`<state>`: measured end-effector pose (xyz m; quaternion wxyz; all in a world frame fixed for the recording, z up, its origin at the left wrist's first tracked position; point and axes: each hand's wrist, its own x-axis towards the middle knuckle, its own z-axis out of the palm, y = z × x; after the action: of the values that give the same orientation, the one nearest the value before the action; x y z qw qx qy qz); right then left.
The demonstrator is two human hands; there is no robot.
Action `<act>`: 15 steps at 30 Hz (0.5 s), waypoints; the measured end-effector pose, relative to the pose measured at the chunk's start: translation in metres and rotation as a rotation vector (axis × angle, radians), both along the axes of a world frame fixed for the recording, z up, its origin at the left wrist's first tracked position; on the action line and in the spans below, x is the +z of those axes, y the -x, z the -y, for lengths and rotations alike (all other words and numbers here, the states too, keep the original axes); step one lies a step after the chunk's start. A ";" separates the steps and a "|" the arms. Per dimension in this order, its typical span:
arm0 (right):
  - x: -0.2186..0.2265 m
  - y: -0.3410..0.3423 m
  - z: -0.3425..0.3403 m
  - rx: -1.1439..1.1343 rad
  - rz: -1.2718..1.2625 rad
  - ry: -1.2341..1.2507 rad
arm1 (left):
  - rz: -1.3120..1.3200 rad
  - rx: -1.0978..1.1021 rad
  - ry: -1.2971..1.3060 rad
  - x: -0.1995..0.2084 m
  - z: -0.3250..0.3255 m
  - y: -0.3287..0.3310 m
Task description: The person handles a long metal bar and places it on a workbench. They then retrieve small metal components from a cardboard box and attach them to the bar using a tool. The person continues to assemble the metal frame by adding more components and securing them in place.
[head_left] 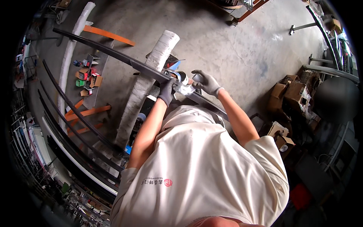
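A long dark metal bar (113, 55) runs slantwise across in front of me, from the far left to my right side. My left hand (166, 92), in a grey glove, is closed on the bar near its middle. Shiny clear film (184, 89) wraps the bar just right of that hand. Beside the film is a ring-shaped roll (183, 77), apparently tape. My right hand (208, 84), gloved too, is just right of the film with thumb and fingers curved apart. Something pale shows in their gap; whether it is held I cannot make out.
A white-wrapped beam (132, 102) supports the bar, with another wrapped beam (69, 64) farther left. Small open boxes (82, 73) and a power tool (78, 63) lie between orange legs. More dark bars (72, 98) stretch along the left. Cardboard boxes (297, 94) are piled right.
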<state>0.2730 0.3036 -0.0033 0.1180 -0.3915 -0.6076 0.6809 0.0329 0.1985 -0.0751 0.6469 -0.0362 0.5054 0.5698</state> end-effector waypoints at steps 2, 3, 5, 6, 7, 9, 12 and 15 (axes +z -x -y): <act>-0.067 0.016 0.016 0.008 -0.121 0.176 | -0.008 -0.059 -0.106 0.000 0.000 0.008; -0.104 0.028 0.029 0.009 -0.275 0.271 | -0.002 -0.068 -0.096 0.006 -0.001 0.009; -0.133 0.038 0.037 0.057 -0.195 0.134 | 0.010 -0.070 -0.076 0.013 0.003 0.013; -0.133 0.037 0.036 0.074 -0.221 0.160 | -0.032 -0.070 -0.061 0.012 0.004 0.011; -0.133 0.039 0.036 0.090 -0.246 0.187 | 0.019 -0.080 -0.064 0.013 0.007 0.015; -0.119 0.040 0.032 0.161 -0.150 0.208 | 0.136 -0.111 -0.074 0.022 0.013 0.016; -0.110 0.045 0.030 0.174 -0.149 0.210 | 0.223 -0.014 -0.117 0.043 0.024 0.002; -0.094 0.048 0.027 0.107 -0.115 0.451 | 0.226 -0.120 -0.159 0.006 0.050 0.006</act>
<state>0.2254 0.2766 -0.0978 0.0257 -0.3358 -0.4524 0.8258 0.0273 0.1488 -0.0694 0.7335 -0.0186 0.3838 0.5607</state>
